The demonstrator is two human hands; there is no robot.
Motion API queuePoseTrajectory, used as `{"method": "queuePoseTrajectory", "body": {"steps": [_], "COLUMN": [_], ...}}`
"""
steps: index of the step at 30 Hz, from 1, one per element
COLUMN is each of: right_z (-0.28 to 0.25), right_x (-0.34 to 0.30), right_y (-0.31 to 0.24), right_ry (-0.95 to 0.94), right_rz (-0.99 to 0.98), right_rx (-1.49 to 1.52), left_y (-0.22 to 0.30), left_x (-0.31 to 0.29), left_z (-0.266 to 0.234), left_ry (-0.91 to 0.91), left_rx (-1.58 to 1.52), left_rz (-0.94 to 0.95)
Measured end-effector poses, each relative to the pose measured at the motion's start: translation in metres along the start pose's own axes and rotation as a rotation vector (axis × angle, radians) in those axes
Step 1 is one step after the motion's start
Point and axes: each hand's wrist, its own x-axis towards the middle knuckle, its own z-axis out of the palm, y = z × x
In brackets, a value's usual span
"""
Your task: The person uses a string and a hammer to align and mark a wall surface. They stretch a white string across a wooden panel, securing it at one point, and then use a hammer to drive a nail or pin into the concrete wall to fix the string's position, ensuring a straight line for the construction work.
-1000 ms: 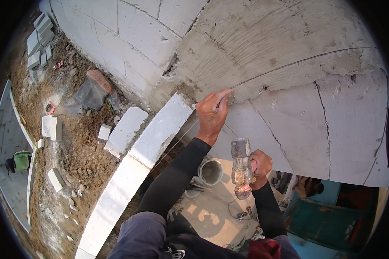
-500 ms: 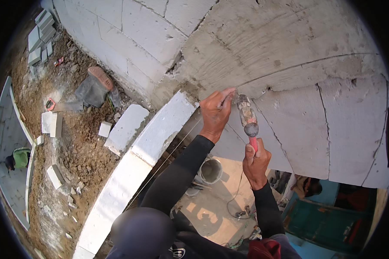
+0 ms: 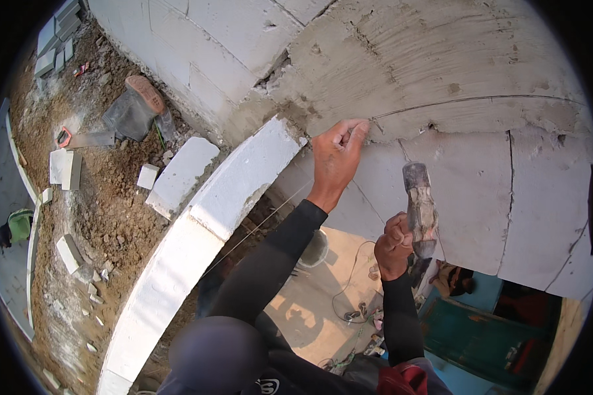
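My left hand [image 3: 339, 155] is raised against the wall, its thumb and fingers pinched together. A small nail [image 3: 378, 125] sticks out of the wall just right of its fingertips, apart from them. What the pinch holds, if anything, is hidden. A thin string [image 3: 260, 226] rises from the lower left and passes out of sight behind this hand. Another line of dark string [image 3: 474, 99] runs from near the nail to the right along the wall. My right hand [image 3: 393, 245] is closed around a hammer [image 3: 420, 207], whose worn, mortar-smeared head hangs below and right of the nail.
A white block wall [image 3: 158, 289] curves along my left. Beyond it lie soil [image 3: 128, 210], loose blocks [image 3: 64, 169], a handsaw [image 3: 89, 139] and a grey sack [image 3: 133, 113]. Far below stand a bucket [image 3: 315, 249], a cable [image 3: 339, 299] and another person [image 3: 453, 279].
The hammer has drawn back from the nail, down and to the right. My left fingers have come away from the nail. The whole view has shifted slightly.
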Motion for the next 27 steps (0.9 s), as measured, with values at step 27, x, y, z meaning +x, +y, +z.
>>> {"method": "queuePoseTrajectory", "body": {"steps": [27], "right_z": [-0.004], "right_x": [0.001], "right_y": [-0.035], "right_ry": [0.182], "right_rz": [0.17], "right_rx": [0.215], "left_y": [-0.003], "left_x": [0.011], "left_z": [-0.003], "left_ry": [-0.018], "left_rx": [-0.191], "left_rz": [-0.219]}}
